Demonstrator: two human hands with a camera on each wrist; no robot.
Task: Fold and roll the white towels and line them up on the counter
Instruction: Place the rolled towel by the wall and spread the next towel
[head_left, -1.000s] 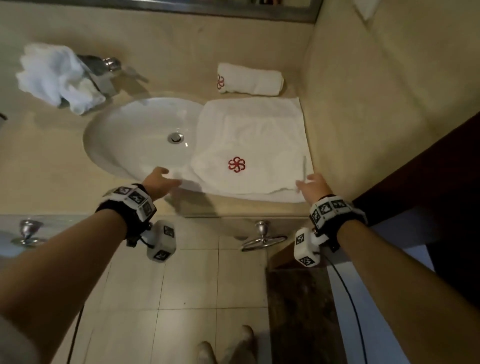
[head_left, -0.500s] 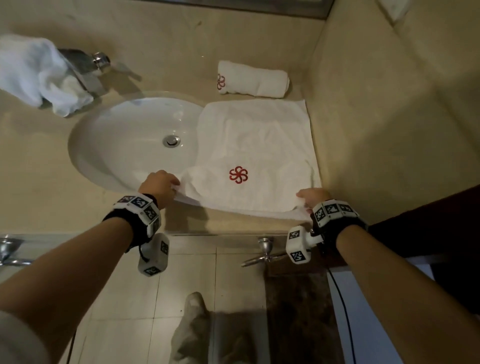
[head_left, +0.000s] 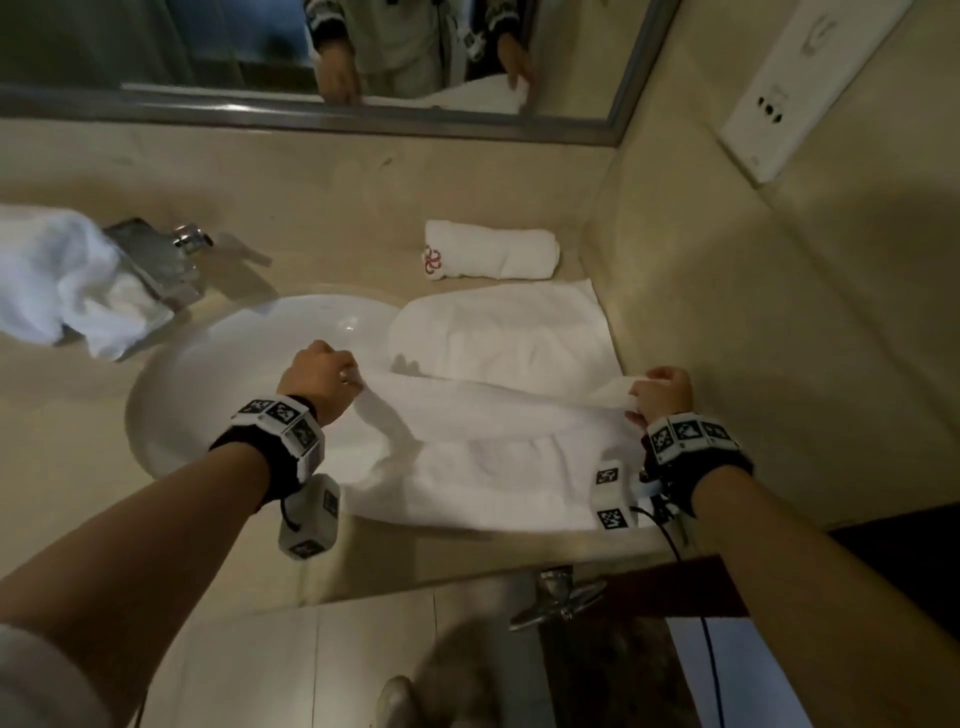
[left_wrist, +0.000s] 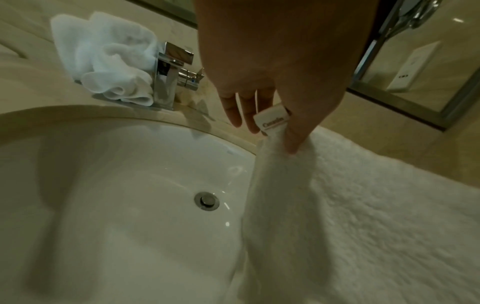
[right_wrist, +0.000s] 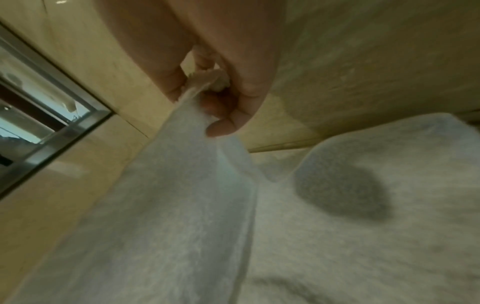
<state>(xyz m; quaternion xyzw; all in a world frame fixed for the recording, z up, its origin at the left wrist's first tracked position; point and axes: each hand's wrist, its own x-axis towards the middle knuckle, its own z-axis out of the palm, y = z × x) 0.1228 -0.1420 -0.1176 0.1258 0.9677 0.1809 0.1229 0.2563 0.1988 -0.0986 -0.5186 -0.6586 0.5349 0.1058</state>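
Note:
A white towel (head_left: 498, 441) lies partly on the counter, right of the sink, with its near edge lifted. My left hand (head_left: 324, 376) pinches the towel's near-left corner (left_wrist: 275, 144), where a small label shows. My right hand (head_left: 662, 395) grips the near-right corner (right_wrist: 205, 82) between thumb and fingers. The lifted edge hangs over the flat far part of the towel (right_wrist: 363, 205) and hides its red emblem. Behind it, against the back wall, rests a rolled white towel (head_left: 491, 249) with a red emblem on its end. A crumpled white towel (head_left: 62, 280) is draped beside the faucet.
The white oval sink (head_left: 249, 384) sits left of the towel, with a chrome faucet (left_wrist: 174, 70) behind it. A mirror (head_left: 311, 57) runs along the back wall, and a beige side wall (head_left: 753, 364) closes the counter's right end. A towel ring (head_left: 561, 603) hangs below the counter edge.
Both hands took hold of the towel's near corners and lifted that edge up and away from me, toward the back wall. The red emblem is now covered.

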